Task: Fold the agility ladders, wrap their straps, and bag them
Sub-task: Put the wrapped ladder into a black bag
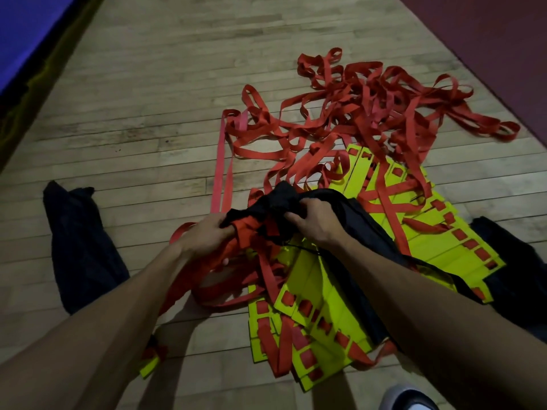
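A black bag (349, 214) lies over the pile in the middle of the floor, its mouth bunched up at centre. My left hand (207, 235) grips the bag's edge together with red strap. My right hand (316, 221) clutches the bunched black fabric beside it. Under my arms lies a stack of yellow ladder rungs (313, 315) threaded with red strap. More yellow rungs (429, 232) spread out to the right. A large tangle of loose red straps (355, 113) sprawls on the floor beyond.
Another black bag (80, 247) lies flat on the wooden floor (142, 119) at left. Dark fabric (509, 279) lies at the right edge. A small yellow rung piece (149, 366) sits under my left forearm. A shoe (408, 399) shows at bottom right.
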Demonstrator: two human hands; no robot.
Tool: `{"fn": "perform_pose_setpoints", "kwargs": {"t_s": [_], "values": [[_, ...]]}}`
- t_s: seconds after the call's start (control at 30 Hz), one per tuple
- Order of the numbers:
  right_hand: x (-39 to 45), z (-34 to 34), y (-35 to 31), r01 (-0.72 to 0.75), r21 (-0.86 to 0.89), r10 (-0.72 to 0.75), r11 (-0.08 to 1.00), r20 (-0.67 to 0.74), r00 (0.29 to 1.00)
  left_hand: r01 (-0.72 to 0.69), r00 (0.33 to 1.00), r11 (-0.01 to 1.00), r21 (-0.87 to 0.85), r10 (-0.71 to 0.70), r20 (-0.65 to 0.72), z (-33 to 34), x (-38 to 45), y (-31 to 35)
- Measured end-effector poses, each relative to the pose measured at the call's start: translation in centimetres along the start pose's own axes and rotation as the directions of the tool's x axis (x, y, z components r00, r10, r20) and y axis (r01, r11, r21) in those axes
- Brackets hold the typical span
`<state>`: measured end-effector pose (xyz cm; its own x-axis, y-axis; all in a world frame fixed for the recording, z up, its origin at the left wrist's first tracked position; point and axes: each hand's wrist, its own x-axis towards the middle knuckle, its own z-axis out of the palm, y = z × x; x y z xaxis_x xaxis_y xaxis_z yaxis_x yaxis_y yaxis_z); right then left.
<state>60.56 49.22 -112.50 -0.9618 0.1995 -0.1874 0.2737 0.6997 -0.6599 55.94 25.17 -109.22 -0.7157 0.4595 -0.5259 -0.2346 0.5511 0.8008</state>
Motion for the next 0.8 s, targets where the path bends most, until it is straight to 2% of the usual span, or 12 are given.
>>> {"fn": "perform_pose_setpoints", "kwargs": {"t_s": [0.1, 0.2, 0.3, 0.37, 0.5, 0.63, 0.73, 0.8], "values": [[0.0, 0.2, -0.7, -0.019, 0.083, 0.028, 0.996, -0.1, 0.995, 0.018, 1.0, 1.0, 0.026, -0.018, 0.023, -0.3, 0.5, -0.8], [-0.5, -0.3, -1.7, 0.041, 0.117, -0.02, 0.992, -0.182, 0.983, -0.012, 0.999, 0.985, 0.17, 0.004, 0.052, -0.4, 0.7, -1.1], [-1.3, 0.7, -3.4, 0.189, 0.077, -0.184, 0.979, -0.068, 0.981, -0.072, 0.997, 0.913, 0.401, 0.057, 0.051, 0.0, 1.3, -0.8], [-1.8, 2.2, -4.6, 0.266, 0.019, -0.267, 0.964, 0.027, 0.963, -0.144, 0.99, 0.883, 0.447, 0.128, 0.066, 0.5, 1.6, -0.2], [-2.3, 3.5, -5.6, 0.34, -0.074, -0.333, 0.937, 0.092, 0.938, -0.175, 0.981, 0.874, 0.452, 0.196, 0.001, 1.3, 2.2, 0.8], [-2.4, 2.9, -4.2, 0.305, -0.07, -0.297, 0.95, 0.098, 0.95, -0.074, 0.997, 0.927, 0.368, 0.065, 0.035, 1.5, 2.5, 0.7], [-2.7, 2.9, -2.9, 0.258, 0.009, -0.258, 0.966, 0.073, 0.963, -0.065, 0.994, 0.928, 0.367, 0.029, 0.103, 1.8, 2.7, 0.6], [-3.2, 3.2, -2.6, 0.251, 0.075, -0.256, 0.965, 0.059, 0.965, -0.074, 0.996, 0.93, 0.36, 0.052, 0.07, 2.1, 2.9, 0.4]]}}
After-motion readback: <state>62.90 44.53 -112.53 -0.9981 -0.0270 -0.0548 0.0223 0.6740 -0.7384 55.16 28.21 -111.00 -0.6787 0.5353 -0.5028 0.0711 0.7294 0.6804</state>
